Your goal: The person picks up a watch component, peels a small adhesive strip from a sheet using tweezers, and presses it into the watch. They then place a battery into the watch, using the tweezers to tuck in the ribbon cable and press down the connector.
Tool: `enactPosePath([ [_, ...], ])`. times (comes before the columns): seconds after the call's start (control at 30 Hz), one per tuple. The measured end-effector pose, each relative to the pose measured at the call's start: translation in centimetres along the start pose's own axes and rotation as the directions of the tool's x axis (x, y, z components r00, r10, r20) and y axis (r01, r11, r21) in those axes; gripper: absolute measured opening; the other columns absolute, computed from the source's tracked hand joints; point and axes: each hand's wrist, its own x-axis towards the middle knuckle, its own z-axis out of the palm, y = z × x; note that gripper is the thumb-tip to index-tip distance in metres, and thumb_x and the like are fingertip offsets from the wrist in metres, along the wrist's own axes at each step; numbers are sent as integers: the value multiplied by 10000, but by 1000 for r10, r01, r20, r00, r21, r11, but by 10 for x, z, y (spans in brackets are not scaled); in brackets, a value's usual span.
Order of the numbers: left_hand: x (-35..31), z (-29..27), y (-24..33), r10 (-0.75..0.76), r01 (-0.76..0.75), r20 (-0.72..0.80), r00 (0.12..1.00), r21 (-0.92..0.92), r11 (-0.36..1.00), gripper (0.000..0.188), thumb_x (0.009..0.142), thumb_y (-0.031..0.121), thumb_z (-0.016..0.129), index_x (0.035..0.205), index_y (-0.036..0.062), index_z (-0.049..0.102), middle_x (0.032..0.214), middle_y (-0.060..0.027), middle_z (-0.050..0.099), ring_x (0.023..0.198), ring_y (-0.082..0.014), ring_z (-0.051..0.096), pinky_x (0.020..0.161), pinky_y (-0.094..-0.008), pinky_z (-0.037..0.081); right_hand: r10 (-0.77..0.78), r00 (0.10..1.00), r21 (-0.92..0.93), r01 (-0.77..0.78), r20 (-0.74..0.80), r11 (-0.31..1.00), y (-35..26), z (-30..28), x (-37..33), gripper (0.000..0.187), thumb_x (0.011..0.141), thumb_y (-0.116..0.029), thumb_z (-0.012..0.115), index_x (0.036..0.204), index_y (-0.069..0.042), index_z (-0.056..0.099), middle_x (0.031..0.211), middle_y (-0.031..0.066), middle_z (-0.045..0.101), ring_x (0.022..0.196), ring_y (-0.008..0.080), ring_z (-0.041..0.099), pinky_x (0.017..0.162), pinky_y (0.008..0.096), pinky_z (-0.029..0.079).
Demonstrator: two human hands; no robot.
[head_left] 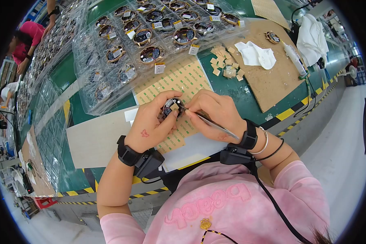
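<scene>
Between the thumb and fingers of my left hand (152,122) is a round watch case (169,103) with its dark inner parts facing up. A small tan square piece (174,107) lies on those parts beside my left thumb. My right hand (220,114) grips metal tweezers (215,124), their tips at the right edge of the case. Both hands are above a yellowish sheet of adhesive pieces (191,77) with green print, partly hidden by them. Under its near end a white sheet (199,151) shows.
Clear plastic trays (128,87) with several watch cases stand at the back left. On the right, a brown board (264,77) carries a white cloth (256,55), a lone watch case (272,37) and a corded pen-like tool (295,61). Loose tan squares (224,61) lie beside it. Another person (30,34) works far left.
</scene>
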Motion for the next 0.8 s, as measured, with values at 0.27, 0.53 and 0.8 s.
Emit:
enactPosePath([
  [0.27, -2, 0, 2, -10, 11, 12, 1000, -33, 999, 326, 893, 2, 512, 1216, 43, 504, 773, -38, 613, 580, -80, 595, 522, -233, 484, 88, 996, 255, -88, 10, 963, 3, 0, 0, 148, 779, -2, 711, 859, -21, 588, 858, 95, 645, 744, 145, 641, 588, 234, 510],
  [0.53, 2, -12, -2, -45, 47, 32, 998, -85, 995, 301, 883, 4, 499, 1179, 52, 532, 738, -32, 601, 564, -71, 567, 513, -232, 468, 13, 1000, 250, -8, -18, 968, 6, 5, 10, 155, 777, -7, 724, 877, -23, 606, 889, 93, 656, 747, 142, 641, 605, 239, 520],
  [0.8, 1, -9, 2, 35, -33, 46, 998, -45, 998, 303, 910, 67, 503, 1211, 92, 525, 668, 18, 566, 561, -45, 545, 505, -212, 454, 256, 963, 462, -266, 85, 846, -10, -6, 10, 105, 820, 15, 677, 896, 14, 605, 910, 106, 665, 838, 144, 651, 729, 266, 535],
])
